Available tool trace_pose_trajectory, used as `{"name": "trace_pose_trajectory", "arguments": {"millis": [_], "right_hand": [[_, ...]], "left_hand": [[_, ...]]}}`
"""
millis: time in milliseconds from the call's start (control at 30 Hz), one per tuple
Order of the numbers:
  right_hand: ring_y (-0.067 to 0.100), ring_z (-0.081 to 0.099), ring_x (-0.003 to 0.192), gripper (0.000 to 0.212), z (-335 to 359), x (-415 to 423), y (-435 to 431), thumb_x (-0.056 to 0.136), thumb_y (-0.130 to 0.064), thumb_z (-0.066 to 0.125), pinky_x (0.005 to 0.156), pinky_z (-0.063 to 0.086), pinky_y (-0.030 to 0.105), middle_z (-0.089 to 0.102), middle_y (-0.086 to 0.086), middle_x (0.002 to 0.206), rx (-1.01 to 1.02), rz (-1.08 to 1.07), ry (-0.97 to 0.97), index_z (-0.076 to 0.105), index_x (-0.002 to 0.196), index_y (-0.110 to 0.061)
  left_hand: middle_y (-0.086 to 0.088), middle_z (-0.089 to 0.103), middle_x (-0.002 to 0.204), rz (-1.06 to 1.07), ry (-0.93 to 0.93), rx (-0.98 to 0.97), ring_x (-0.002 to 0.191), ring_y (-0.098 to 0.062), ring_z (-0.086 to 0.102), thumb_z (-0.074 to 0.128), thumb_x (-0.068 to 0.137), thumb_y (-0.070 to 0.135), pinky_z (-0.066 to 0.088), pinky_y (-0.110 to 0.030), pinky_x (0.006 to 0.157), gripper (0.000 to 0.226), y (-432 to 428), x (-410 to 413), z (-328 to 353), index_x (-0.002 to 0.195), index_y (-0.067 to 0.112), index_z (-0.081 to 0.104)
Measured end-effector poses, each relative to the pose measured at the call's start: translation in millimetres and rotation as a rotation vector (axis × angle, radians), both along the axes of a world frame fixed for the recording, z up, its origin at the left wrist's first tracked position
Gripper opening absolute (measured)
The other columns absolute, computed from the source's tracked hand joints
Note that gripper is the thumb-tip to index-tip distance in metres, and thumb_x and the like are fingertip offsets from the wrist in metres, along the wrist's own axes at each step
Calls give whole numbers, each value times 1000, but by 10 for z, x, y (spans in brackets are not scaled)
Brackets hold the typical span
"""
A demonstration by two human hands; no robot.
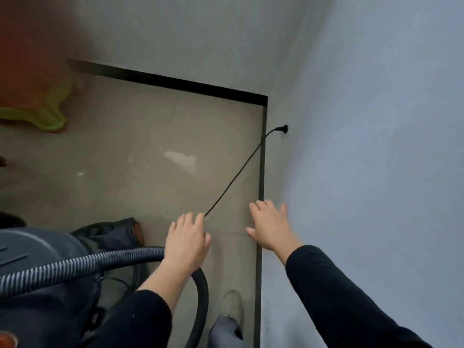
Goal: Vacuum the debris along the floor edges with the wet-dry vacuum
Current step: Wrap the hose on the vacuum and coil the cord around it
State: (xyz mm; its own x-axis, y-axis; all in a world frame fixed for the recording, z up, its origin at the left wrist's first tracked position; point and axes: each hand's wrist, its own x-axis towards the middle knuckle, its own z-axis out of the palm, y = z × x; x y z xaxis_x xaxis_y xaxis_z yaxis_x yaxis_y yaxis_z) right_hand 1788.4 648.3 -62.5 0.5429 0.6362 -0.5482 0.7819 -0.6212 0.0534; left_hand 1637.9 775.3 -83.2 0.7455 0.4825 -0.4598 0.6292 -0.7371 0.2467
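Observation:
The grey wet-dry vacuum (37,249) stands at the lower left. Its ribbed hose (75,266) runs right, passes under my left wrist and bends down towards the floor. A thin black power cord (236,177) stretches taut from a plug (283,129) in the right wall down to my left hand (187,243). The fingers of that hand are curled where the cord ends, and they appear to hold it. My right hand (271,226) hovers with spread fingers over the dark baseboard (261,159) along the right wall. No debris is plain to see on the beige floor (150,146).
Two white walls meet in a corner at the upper right, edged by the dark baseboard. A green and orange plastic stool (37,106) stands at the far left. My shoe (232,307) is on the floor close to the right wall.

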Motion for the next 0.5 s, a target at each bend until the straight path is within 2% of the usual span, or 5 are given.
{"name": "trace_pose_trajectory", "arguments": {"millis": [200, 367, 500], "right_hand": [[23, 40, 120, 43, -15, 860, -67, 92, -40, 49, 100, 28, 51, 49, 4, 127, -8, 31, -81, 43, 126, -15], [23, 38, 122, 46, 75, 1374, 104, 93, -37, 49, 102, 25, 51, 48, 4, 128, 8, 30, -124, 41, 133, -14], [23, 39, 121, 42, 59, 1787, 208, 93, -33, 49, 104, 26, 52, 48, 4, 128, -23, 1, -137, 42, 130, -14]], "left_hand": [[-5, 45, 137, -37, 26, 31, 131, -25, 38, 36, 98, 31, 32, -35, 105, 41, -116, 853, -66, 136, 15, 40], [-4, 47, 135, -27, -38, 5, 129, -24, 40, 36, 99, 30, 32, -32, 104, 39, 8, 1525, -68, 135, 15, 41], [-4, 47, 136, -41, -60, -16, 127, -25, 41, 36, 99, 31, 33, -32, 103, 41, 190, 1996, -143, 137, 15, 40]]}}
